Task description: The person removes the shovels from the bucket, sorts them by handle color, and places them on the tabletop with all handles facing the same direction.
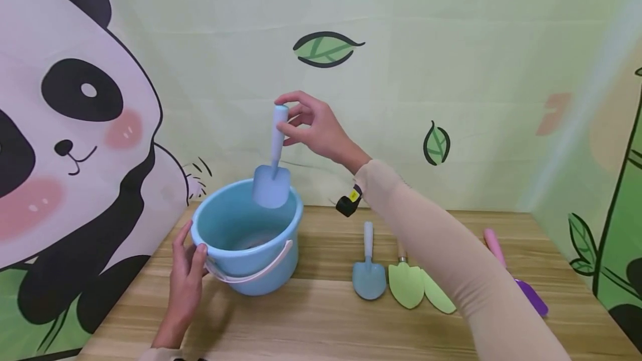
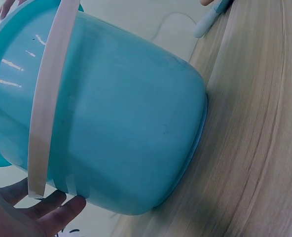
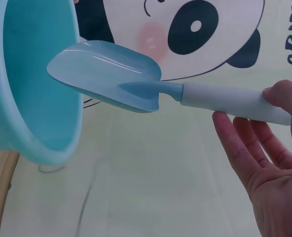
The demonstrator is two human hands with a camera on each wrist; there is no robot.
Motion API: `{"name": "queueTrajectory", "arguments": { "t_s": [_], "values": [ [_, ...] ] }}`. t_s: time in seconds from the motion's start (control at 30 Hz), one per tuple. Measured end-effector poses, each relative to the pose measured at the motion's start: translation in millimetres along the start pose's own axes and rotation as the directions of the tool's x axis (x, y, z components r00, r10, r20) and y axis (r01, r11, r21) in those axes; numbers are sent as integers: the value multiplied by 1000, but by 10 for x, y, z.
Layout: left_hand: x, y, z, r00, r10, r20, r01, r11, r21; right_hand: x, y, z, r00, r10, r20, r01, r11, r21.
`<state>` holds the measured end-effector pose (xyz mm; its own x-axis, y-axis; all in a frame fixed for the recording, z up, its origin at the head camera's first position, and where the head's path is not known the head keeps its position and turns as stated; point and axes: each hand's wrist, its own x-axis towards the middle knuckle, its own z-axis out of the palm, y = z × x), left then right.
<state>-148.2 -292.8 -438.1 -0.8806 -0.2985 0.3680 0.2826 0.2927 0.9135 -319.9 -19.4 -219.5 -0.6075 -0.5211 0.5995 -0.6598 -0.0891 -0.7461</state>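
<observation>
My right hand (image 1: 316,124) pinches a garden trowel (image 1: 272,185) near the top of its pale handle. Its light blue blade points down over the mouth of a light blue bucket (image 1: 266,266), overlapping the opening in the head view. From the right wrist, the thumb and fingers (image 3: 235,143) lie on opposite sides of the pale handle (image 3: 225,101). The bucket stands upright on the table, its white handle (image 2: 42,103) hanging down the near side. My left hand (image 1: 185,277) rests against the bucket's left outer side, just under the rim, with fingertips (image 2: 69,210) on the wall.
Right of the bucket on the wooden table (image 1: 311,327) lie a blue-grey trowel (image 1: 369,280), a green trowel (image 1: 406,286), another green blade (image 1: 438,294) and a purple tool with a pink handle (image 1: 531,297). My right sleeve partly covers these. A panda-print cloth (image 1: 476,43) hangs behind.
</observation>
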Motion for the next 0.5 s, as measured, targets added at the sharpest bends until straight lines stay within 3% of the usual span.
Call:
{"name": "queueTrajectory", "arguments": {
  "t_s": [0.5],
  "values": [
    [1,-12,10,1000,13,4,-13,999,-38,-159,-8,-435,995,26,-97,-24,999,22]
  ]
}}
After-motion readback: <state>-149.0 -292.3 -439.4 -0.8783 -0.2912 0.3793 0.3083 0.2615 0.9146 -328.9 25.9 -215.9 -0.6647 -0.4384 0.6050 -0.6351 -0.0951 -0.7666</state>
